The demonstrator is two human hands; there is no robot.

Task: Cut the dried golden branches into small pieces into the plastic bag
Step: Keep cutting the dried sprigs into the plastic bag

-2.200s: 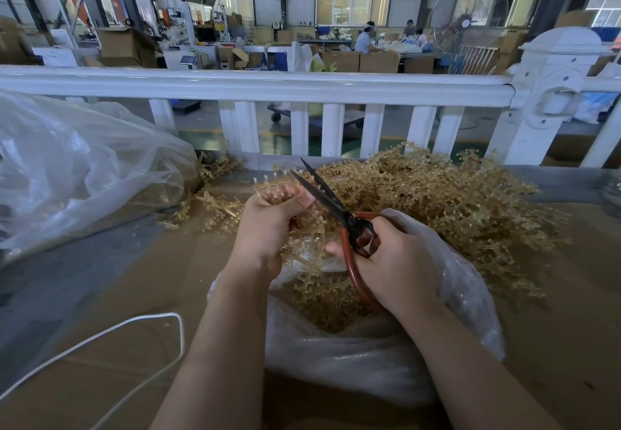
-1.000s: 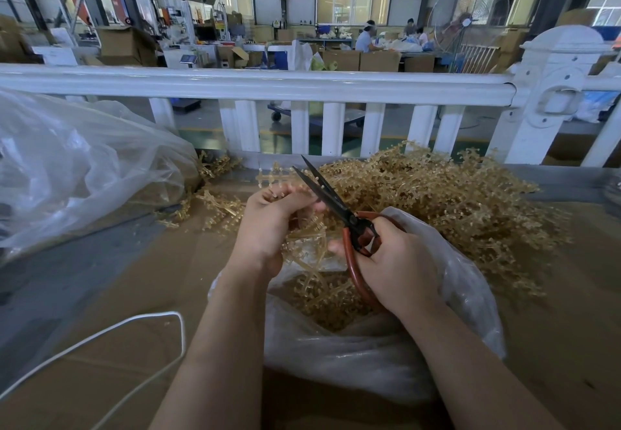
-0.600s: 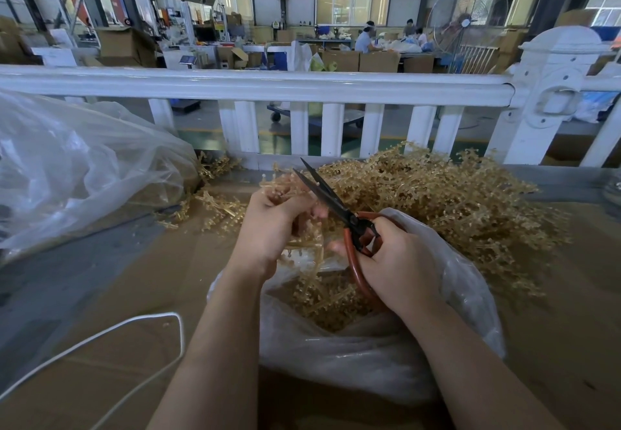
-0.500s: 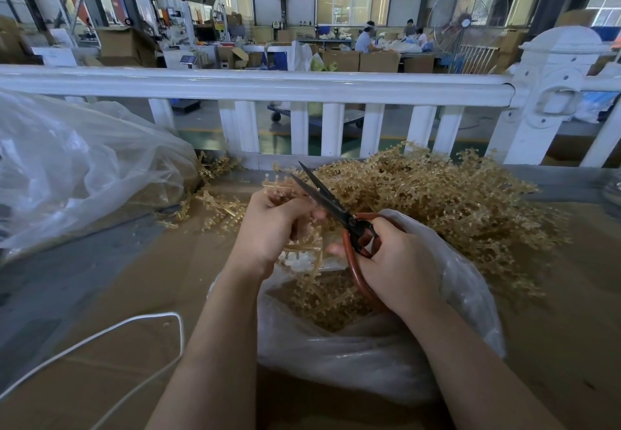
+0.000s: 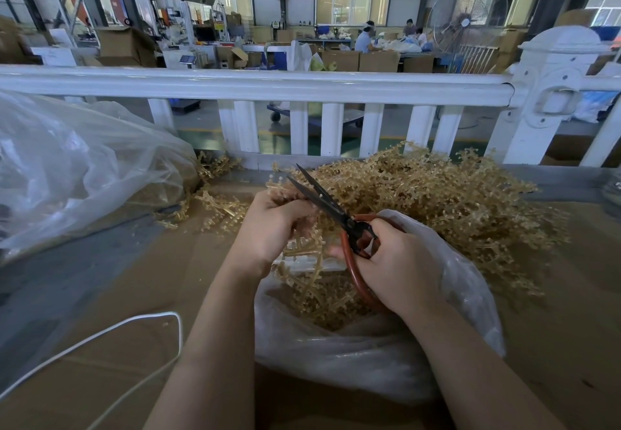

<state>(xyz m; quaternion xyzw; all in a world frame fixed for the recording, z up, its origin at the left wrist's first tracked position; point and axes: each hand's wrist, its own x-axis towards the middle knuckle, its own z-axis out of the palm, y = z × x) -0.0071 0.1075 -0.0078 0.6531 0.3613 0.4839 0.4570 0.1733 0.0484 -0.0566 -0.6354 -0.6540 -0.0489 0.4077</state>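
Scissors [image 5: 331,209] blades apart, gripped by right hand [image 5: 398,268] | left hand [image 5: 272,228] clutched golden branch [image 5: 304,251] over plastic bag [image 5: 369,345] | no legible writing

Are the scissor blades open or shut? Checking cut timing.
Open: the scissors show two blade tips spread apart beside the branch held by the left hand.

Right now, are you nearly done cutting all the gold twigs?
Not nearly. Done: cut pieces already lie in the plastic bag. In hand: the left hand holds a branch over the bag while the right hand works the scissors. Left: a big pile of branches still waits behind the bag.
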